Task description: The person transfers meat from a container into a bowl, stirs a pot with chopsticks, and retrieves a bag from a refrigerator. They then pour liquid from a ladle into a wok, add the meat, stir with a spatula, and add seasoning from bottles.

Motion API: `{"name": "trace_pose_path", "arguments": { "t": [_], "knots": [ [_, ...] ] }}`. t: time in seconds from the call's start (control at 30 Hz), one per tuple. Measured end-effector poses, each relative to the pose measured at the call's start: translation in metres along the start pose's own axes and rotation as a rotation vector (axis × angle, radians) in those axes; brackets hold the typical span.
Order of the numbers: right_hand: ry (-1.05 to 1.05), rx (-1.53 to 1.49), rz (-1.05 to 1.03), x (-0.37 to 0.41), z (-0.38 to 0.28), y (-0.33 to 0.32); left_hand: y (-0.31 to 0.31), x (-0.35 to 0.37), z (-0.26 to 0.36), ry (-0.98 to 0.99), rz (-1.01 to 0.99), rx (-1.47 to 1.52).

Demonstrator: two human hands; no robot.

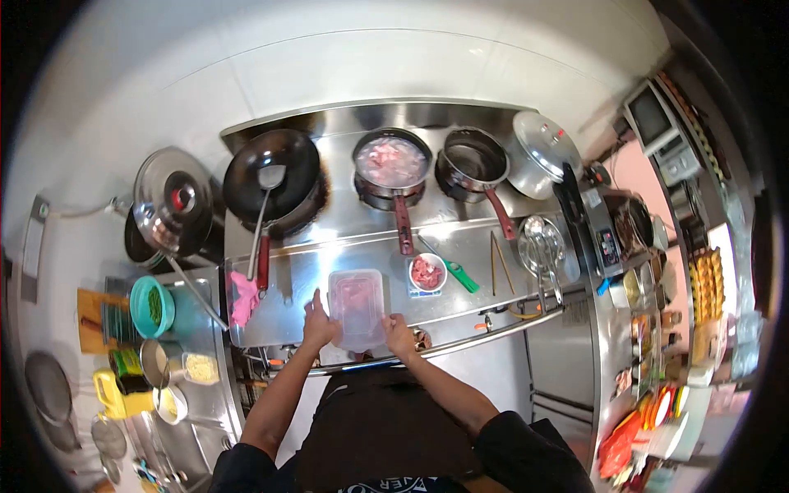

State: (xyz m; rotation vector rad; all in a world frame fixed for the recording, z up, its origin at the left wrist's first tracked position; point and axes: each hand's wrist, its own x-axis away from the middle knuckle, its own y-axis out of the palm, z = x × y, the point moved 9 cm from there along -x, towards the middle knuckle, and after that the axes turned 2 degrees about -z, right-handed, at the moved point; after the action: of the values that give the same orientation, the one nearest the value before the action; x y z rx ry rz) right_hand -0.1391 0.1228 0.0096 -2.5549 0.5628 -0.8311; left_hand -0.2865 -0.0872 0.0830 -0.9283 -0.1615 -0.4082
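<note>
Left hand (319,326) and right hand (399,335) clasp the near end of a clear tub (357,302) of meat at the near edge of the desk (468,246), one each side; its long axis runs straight away from them, a bowl (427,272) just beyond, right

Black short-sleeved top (378,435) (white lettering (386,486)); left hand (319,329) and right hand (400,335) bare.

Both hands (319,327) (399,335) gripping plastic container (357,308), bowl of meat (427,272) beside
</note>
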Motion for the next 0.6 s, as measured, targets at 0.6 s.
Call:
{"name": "trace_pose_path", "arguments": {
  "t": [0.6],
  "knots": [
    [0.217,-1.117,-0.185,0.081,0.032,0.064,0.067,-0.02,0.028,0.114,0.19,-0.471]
  ]
}}
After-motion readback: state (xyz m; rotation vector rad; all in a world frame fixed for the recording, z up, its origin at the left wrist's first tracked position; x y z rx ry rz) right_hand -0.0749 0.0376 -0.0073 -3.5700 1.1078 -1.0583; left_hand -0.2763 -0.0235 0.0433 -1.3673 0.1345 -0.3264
